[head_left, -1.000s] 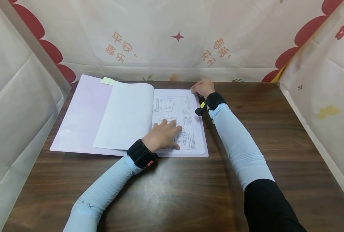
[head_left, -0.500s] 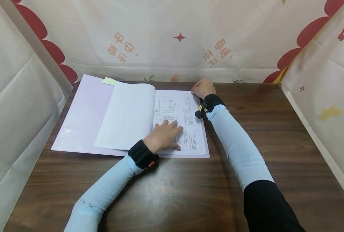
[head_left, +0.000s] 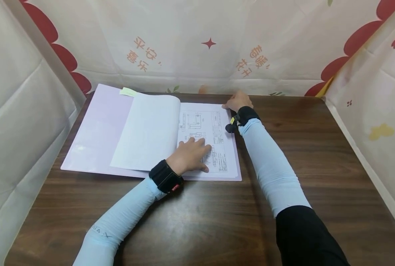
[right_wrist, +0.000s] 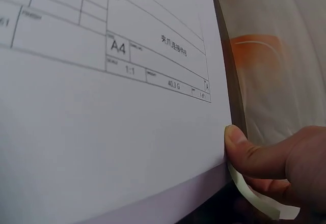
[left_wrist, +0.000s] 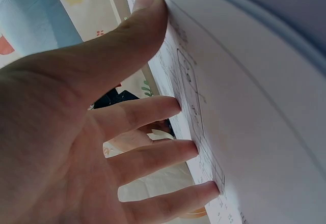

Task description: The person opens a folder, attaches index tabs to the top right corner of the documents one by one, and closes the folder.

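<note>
Wooden table (head_left: 197, 229); open lilac folder (head_left: 94, 136) towards its far edge, printed sheet (head_left: 207, 123) on folder's right side. Left hand (head_left: 189, 156) spread, fingertips on sheet, gripping nothing. Right hand (head_left: 239, 100) pinches pale green tab (right_wrist: 254, 202) at sheet's far right corner. Probably tab-sticking step; next move calls for pressing it flat, sheet steady.

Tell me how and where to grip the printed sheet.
Probably pinch the printed sheet by its far right corner, coming from the right, thumb on top: it lies nearly flat, that corner away from the turned pages. The right hand is there; the left hand rests on the sheet.
</note>
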Tool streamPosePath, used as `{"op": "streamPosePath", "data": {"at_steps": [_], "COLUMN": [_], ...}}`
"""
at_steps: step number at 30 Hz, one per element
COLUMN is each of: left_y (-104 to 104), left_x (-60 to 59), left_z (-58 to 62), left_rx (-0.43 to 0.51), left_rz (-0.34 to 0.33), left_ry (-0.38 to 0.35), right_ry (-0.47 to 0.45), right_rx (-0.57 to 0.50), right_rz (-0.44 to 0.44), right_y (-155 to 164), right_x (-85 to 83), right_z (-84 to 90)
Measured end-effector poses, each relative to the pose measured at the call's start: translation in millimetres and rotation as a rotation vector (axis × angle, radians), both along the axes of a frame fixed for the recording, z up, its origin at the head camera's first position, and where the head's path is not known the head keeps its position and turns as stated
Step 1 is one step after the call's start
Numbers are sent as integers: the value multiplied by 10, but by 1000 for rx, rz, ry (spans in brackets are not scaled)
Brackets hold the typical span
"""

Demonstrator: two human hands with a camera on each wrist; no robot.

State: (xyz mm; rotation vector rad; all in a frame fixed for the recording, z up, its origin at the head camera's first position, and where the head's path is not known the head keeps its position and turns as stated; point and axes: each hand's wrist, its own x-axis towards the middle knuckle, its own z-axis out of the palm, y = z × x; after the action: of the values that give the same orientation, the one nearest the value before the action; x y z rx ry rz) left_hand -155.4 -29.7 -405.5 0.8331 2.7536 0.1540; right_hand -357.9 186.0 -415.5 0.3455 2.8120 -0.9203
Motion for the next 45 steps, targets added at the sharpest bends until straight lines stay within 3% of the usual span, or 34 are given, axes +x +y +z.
{"op": "streamPosePath", "data": {"at_steps": [7,15,20,25,29,33,37,41,45], "left_y": [-8,10,17,-2,-2,10,19,12,-9], "left_x": [-4,4,-11,-8,-8,-11,-12,-8,-6], "left_z": [33,-1,0,-8,-7,-10,-6,2,0], "left_rx": [11,22,27,33,34,39,38,38,33], "left_rz": [11,9,0,-1,-5,-11,-20,-12,5], "left_ry": [0,-14,-12,-23,-25,-27,-38,-35,-32], "right_ry": [-19,5,54,158,226,256,228,149,131], "right_rx": [-3,-55,70,208,189,171,158,180,226], "right_rz": [25,33,43,114,281,545,751,847,880], "right_y": [6,-20,-74,-135,-63,162,366,415,363], "right_x": [-94,157,204,208,500,946,1404,1706,1783], "right_z": [-53,4,38,16,107,133,76,20,-8]}}
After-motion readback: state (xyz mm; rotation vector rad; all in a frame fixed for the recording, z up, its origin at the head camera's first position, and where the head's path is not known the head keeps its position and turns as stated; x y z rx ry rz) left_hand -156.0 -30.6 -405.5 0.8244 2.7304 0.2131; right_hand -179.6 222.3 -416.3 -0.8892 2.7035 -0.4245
